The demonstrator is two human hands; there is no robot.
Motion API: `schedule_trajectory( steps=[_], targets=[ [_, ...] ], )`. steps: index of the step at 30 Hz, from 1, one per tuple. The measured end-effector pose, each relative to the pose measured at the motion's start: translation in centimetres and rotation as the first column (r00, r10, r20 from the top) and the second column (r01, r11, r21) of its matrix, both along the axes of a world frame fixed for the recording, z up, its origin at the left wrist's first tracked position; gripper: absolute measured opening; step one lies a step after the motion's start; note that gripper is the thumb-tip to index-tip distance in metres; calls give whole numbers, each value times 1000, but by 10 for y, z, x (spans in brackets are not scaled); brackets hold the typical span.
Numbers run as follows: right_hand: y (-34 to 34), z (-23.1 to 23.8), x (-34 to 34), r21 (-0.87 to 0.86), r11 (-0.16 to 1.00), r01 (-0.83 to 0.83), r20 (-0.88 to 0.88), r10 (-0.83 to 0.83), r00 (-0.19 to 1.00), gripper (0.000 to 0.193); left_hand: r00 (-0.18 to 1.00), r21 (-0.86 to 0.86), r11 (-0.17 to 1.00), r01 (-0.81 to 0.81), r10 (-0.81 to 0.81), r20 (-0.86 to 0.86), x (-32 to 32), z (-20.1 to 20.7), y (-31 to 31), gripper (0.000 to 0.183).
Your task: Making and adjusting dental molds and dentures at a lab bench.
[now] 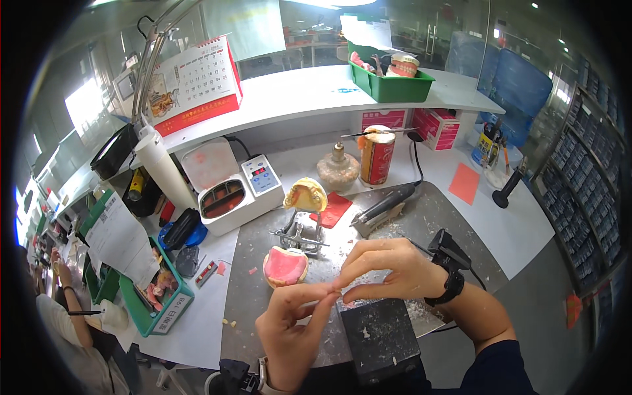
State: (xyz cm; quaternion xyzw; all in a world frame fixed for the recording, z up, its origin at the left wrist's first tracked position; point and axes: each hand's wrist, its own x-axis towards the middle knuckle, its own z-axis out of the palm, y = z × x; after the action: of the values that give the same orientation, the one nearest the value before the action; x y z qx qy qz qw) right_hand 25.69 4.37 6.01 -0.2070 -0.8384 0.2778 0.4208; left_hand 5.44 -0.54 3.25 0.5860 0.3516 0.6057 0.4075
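Note:
My left hand [295,327] and my right hand [400,268] meet fingertip to fingertip above the metal work plate [250,332]. Both are closed in a pinch; whatever sits between the fingers is too small or hidden to name. Just beyond my left hand lies a dental cast [286,266] covered with smooth pink wax. Behind it stands a metal articulator [299,237], tipped open, with a yellowish upper cast [305,195] on it. Under my right hand is a black block [380,336] sprinkled with pale shavings.
A wax heater [230,191] with its lid up stands left of the articulator. Beyond are a glass spirit burner [338,170], a red can [377,158] and a black handpiece [385,205]. A green tray [172,315] holds papers at left; another green tray [394,87] sits on the shelf.

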Motion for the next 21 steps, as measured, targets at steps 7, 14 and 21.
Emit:
schedule_trajectory(
  steps=[7, 14, 21],
  targets=[
    [4, 0, 6, -13, 1000, 24, 148, -22, 989, 17, 870, 84, 994, -64, 97, -484, -34, -6, -6, 37],
    [11, -8, 4, -462, 881, 102, 43, -93, 995, 13, 718, 2, 999, 47, -33, -695, -76, -20, 64, 89],
    [24, -25, 6, -356, 933, 57, -84, -93, 992, 7, 925, -293, 951, 103, -200, -323, -46, -13, 51, 82]
  ],
)
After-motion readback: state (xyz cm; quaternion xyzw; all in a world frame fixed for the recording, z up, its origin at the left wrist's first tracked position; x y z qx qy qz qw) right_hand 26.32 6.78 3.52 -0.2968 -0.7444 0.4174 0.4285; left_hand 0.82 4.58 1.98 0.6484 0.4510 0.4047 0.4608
